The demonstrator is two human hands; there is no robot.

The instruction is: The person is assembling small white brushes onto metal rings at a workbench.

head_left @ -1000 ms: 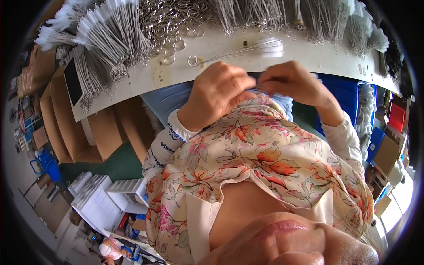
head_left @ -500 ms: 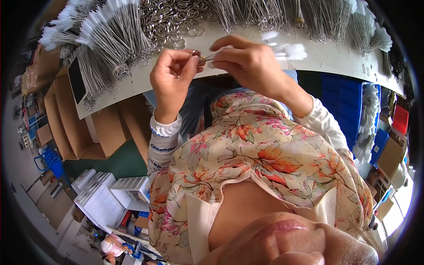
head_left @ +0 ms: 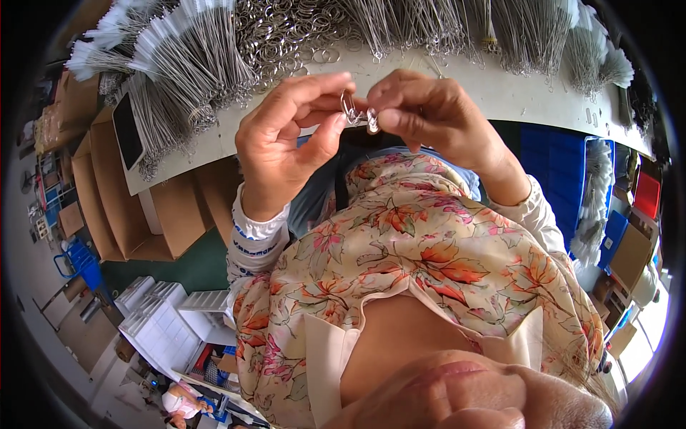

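Note:
Over the front edge of the table, both my hands meet in front of my lap. My left hand has its thumb and fingers curved around a shiny metal split ring, holding it upright at the fingertips. My right hand is closed in a pinch on small wire loops, which sit right beside the ring. Whether the loops are threaded on the ring, I cannot tell. Whatever extends from the loops is hidden behind my right fingers.
Wire brushes with white bristles lie bundled at the table's left, with more bundles along the back. Loose metal rings are heaped between them. A phone lies at the left edge. Cardboard boxes and a blue crate flank the table.
My hands have turned and come closer together, my right hand shifting right and down. The ring now shows between them. White brush heads seen beyond my right hand are out of sight.

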